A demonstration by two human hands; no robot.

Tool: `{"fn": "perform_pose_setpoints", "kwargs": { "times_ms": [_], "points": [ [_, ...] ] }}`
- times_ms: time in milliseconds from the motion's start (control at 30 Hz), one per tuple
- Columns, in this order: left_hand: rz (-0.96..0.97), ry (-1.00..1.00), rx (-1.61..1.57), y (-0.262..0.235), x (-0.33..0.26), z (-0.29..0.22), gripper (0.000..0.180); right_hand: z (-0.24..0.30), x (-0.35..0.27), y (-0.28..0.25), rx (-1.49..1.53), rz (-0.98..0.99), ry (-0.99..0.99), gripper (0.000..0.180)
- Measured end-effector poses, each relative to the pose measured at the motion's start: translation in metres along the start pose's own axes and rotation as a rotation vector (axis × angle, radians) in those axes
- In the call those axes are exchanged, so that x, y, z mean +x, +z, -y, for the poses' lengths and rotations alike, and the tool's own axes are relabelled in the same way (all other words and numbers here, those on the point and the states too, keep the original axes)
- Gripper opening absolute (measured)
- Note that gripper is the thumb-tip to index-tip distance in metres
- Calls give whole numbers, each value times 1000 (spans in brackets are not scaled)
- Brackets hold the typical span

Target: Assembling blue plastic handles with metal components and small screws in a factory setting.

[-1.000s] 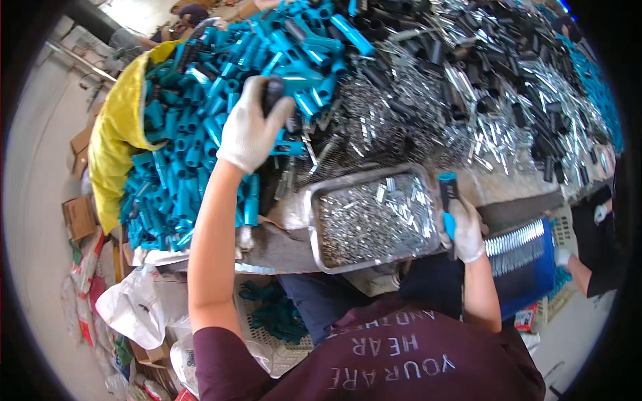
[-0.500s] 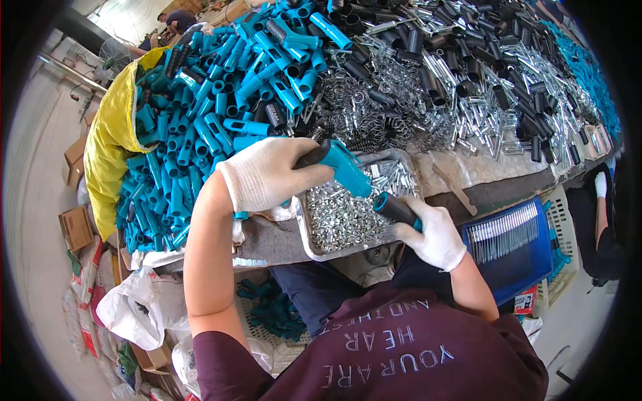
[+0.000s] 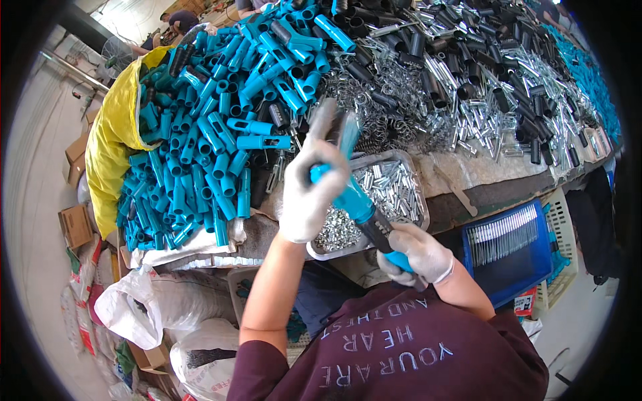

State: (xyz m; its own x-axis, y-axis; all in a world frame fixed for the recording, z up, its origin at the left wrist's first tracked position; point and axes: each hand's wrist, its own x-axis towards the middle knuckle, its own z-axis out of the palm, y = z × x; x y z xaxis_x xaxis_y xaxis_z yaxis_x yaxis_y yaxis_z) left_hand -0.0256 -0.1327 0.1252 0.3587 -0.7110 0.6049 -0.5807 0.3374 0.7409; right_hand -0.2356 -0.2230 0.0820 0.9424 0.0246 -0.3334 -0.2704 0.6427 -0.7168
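My left hand, in a white glove, grips the upper end of a blue plastic tube that joins a black tube. The fingers of that hand are blurred. My right hand, also gloved, holds the lower end of the same piece, where a blue part shows. Both hands hover over a metal tray filled with small silver parts, close to the table's near edge.
A big heap of blue tubes lies on yellow sheeting at the left. Black tubes, springs and silver pieces cover the far table. A blue crate stands below at right. White bags lie on the floor.
My left hand came back from the blue pile with a tube and met my right hand over the tray. Now the two hands hold the blue and black pieces joined in one line.
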Motion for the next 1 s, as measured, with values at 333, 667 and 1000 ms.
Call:
{"fn": "perform_pose_setpoints", "kwargs": {
  "times_ms": [333, 667, 1000],
  "points": [
    [224, -81, -823, -29, 12, -25, 86, 4, 0, -16, -183, 71, 96, 31],
    [367, -318, -388, -27, 26, -35, 48, -12, 8, -12, -572, -22, 180, 36],
    [233, -536, -359, -11, 31, -37, 47, -4, 0, -31, -308, -186, 15, 28]
  ]
}}
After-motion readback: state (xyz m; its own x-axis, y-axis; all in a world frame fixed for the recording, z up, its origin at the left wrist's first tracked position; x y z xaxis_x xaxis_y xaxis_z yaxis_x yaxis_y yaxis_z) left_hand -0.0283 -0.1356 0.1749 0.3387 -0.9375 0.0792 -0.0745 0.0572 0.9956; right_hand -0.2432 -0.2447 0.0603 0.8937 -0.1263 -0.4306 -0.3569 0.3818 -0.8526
